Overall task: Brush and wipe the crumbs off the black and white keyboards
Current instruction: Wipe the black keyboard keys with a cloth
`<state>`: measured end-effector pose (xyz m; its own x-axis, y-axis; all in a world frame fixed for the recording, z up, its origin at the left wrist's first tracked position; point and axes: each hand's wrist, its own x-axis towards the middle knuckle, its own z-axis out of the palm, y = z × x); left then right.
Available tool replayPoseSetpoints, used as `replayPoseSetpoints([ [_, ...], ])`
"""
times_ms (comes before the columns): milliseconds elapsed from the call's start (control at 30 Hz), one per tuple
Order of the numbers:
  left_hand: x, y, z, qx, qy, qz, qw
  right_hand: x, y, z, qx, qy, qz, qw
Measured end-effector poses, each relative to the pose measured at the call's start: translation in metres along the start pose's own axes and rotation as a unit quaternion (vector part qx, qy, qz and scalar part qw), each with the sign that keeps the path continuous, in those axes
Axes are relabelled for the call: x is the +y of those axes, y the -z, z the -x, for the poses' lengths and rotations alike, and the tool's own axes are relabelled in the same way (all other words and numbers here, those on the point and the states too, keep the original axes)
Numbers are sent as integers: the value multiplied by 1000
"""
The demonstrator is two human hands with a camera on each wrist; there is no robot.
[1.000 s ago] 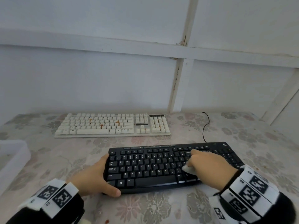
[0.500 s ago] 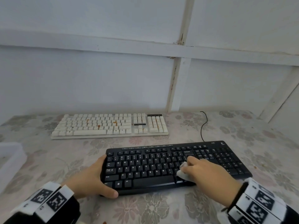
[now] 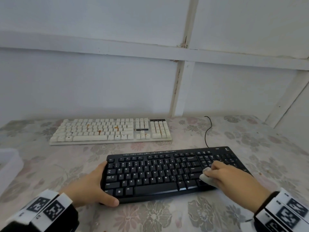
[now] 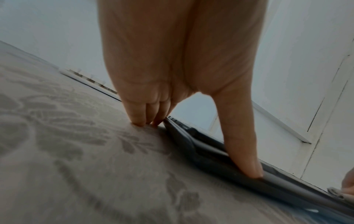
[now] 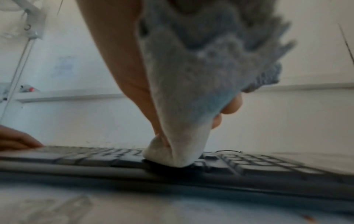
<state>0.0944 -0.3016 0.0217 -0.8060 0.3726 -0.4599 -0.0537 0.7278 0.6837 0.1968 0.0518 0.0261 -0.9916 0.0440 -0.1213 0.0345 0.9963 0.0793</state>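
From the head camera, we have the black keyboard [image 3: 177, 173] lying flat on the floral tablecloth [image 3: 167, 216], close to us, with the white keyboard [image 3: 110, 131] well behind it, orange crumbs [image 3: 100, 131] dotted over its keys. Our left hand [image 3: 90, 186] wraps the black board's left end, thumb along the front edge. Our right hand [image 3: 234, 180] clutches a bunched pale cloth [image 3: 206, 179] and presses it on the keys near the right shift.

Down at the left wrist, our fingertips [image 4: 141, 121] dig into the tablecloth against the board's side, and the thumb [image 4: 247, 160] lies on its front lip. We judge it light, stiff and prone to skidding, so bracing an end makes sense.

Over to the right wrist, the cloth [image 5: 176, 151] is soft, folding to a blunt nose on the keys [image 5: 249, 165]; pinched high, it should flex into the gaps.
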Motion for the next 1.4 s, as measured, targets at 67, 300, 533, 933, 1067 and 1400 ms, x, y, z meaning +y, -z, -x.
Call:
replayPoseSetpoints([
  [67, 1, 0, 1, 1, 2, -2, 1000, 12, -10, -2, -1, -12, 10, 1000],
  [300, 4, 1, 3, -3, 17, -14, 1000, 54, -15, 3, -11, -77, 70, 994],
  [533, 0, 0, -1, -8, 8, -2, 1000, 80, -1, 13, 4, -122, 69, 990],
  [933, -7, 1, -5, -8, 2, 0, 1000, 11, -11, 1, 12, -7, -13, 1000],
  [1067, -5, 1, -5, -6, 7, -4, 1000, 37, -16, -1, -2, -59, 50, 997],
  [1400, -4, 1, -4, -7, 5, -6, 1000, 63, -3, 5, 6, -151, 31, 988],
])
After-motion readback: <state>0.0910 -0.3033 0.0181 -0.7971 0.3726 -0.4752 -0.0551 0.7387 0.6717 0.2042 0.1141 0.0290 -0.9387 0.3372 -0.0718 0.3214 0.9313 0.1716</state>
